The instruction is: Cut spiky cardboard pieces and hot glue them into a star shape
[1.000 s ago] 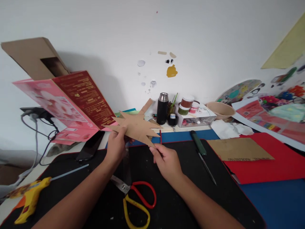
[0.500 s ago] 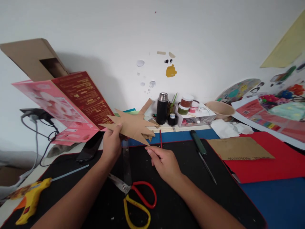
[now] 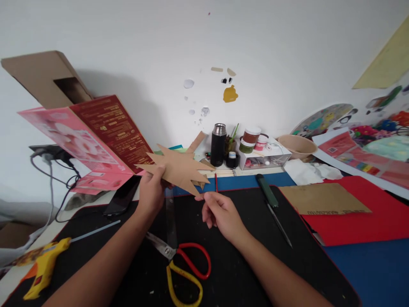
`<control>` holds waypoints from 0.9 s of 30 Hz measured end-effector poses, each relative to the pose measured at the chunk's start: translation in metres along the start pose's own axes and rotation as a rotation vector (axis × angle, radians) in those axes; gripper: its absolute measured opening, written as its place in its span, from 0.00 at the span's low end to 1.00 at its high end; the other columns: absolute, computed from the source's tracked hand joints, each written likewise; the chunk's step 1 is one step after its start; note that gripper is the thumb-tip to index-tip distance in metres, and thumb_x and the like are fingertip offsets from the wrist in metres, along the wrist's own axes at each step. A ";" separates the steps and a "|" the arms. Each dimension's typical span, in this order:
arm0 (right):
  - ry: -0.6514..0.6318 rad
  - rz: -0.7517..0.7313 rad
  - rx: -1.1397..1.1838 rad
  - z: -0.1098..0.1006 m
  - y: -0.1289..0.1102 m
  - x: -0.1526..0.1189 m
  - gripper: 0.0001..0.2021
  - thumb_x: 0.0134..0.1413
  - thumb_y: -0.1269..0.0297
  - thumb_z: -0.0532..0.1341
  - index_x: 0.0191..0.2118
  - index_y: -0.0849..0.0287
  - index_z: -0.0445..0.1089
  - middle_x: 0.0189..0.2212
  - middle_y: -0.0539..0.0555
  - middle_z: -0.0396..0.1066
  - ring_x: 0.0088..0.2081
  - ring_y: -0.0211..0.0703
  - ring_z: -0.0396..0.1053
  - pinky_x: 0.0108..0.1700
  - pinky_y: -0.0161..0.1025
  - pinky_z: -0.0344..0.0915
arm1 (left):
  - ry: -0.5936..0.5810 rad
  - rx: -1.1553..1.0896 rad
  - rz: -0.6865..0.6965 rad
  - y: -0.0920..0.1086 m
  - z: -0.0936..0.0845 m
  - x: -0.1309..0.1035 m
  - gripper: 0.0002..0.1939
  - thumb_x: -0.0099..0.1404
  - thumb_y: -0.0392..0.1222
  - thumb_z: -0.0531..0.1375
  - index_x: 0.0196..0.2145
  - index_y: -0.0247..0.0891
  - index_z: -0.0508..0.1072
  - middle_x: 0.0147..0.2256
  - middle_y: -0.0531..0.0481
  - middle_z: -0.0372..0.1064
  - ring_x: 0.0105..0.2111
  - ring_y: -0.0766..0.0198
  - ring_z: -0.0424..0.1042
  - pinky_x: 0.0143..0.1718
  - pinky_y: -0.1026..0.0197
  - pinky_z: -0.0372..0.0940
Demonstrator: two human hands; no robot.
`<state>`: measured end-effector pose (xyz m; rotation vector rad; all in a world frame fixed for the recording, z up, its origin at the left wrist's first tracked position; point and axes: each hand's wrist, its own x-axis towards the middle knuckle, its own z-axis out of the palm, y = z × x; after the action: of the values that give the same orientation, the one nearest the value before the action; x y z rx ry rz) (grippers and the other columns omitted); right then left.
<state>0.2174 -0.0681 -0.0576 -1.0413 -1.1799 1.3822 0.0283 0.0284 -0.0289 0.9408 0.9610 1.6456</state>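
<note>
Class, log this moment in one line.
left hand: holds spiky cardboard cutout; right hand: at its lowest point, contact unclear; scissors: open on black mat

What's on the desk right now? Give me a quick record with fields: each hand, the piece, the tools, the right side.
Left hand: grips the spiky cardboard piece at its left side
Right hand: fingers at the piece's lower point; contact unclear
Piece: held up above the far part of the black mat
Scissors: on the mat, blades spread
Glue gun: yellow, at far left
Green-handled tool: right of the right hand
Right side: cardboard sheet partly over red sheet
</note>
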 end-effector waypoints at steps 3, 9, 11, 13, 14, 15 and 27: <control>-0.001 0.051 0.042 0.000 0.000 0.001 0.30 0.61 0.33 0.64 0.41 0.62 0.78 0.18 0.46 0.69 0.16 0.33 0.61 0.19 0.32 0.48 | 0.001 0.016 -0.011 0.001 0.003 -0.004 0.18 0.55 0.48 0.72 0.37 0.35 0.75 0.26 0.54 0.71 0.19 0.67 0.67 0.17 0.66 0.60; -0.004 0.084 0.080 0.001 0.001 0.001 0.24 0.59 0.39 0.68 0.39 0.60 0.77 0.18 0.45 0.69 0.16 0.33 0.61 0.19 0.31 0.48 | 0.012 0.013 -0.035 0.000 0.003 -0.004 0.17 0.55 0.46 0.71 0.37 0.35 0.75 0.27 0.54 0.71 0.20 0.67 0.67 0.17 0.66 0.60; -0.010 0.086 0.074 0.000 0.000 0.000 0.24 0.59 0.40 0.68 0.39 0.60 0.77 0.19 0.45 0.69 0.16 0.33 0.61 0.19 0.31 0.48 | 0.012 0.010 -0.038 -0.001 0.003 -0.003 0.16 0.55 0.46 0.71 0.37 0.35 0.74 0.26 0.54 0.70 0.19 0.67 0.67 0.17 0.66 0.59; -0.017 0.089 0.067 0.000 -0.001 0.000 0.23 0.60 0.41 0.68 0.40 0.60 0.77 0.19 0.46 0.69 0.16 0.33 0.61 0.19 0.31 0.48 | 0.013 0.004 -0.042 -0.003 0.002 -0.001 0.16 0.55 0.46 0.71 0.37 0.35 0.74 0.25 0.54 0.70 0.18 0.67 0.67 0.17 0.66 0.59; -0.020 0.090 0.063 0.000 -0.001 0.000 0.23 0.60 0.41 0.67 0.40 0.60 0.77 0.19 0.46 0.69 0.17 0.33 0.61 0.20 0.31 0.47 | 0.013 0.005 -0.044 -0.004 0.002 -0.001 0.16 0.55 0.46 0.71 0.36 0.35 0.74 0.25 0.54 0.69 0.18 0.67 0.66 0.17 0.66 0.59; -0.021 0.091 0.061 -0.001 -0.002 0.000 0.23 0.60 0.41 0.67 0.41 0.60 0.77 0.19 0.46 0.69 0.17 0.33 0.61 0.20 0.31 0.47 | 0.012 0.009 -0.046 -0.004 0.001 0.000 0.16 0.55 0.46 0.71 0.36 0.35 0.74 0.24 0.54 0.69 0.18 0.67 0.66 0.17 0.65 0.59; -0.048 0.127 0.057 0.000 0.001 0.000 0.22 0.61 0.43 0.67 0.43 0.60 0.78 0.19 0.45 0.69 0.17 0.33 0.61 0.20 0.31 0.49 | 0.013 0.008 -0.017 -0.004 -0.003 0.005 0.14 0.56 0.45 0.71 0.35 0.36 0.74 0.24 0.54 0.69 0.18 0.67 0.65 0.17 0.66 0.58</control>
<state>0.2171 -0.0679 -0.0584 -1.0627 -1.1187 1.5386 0.0261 0.0340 -0.0325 0.9257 0.9827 1.6361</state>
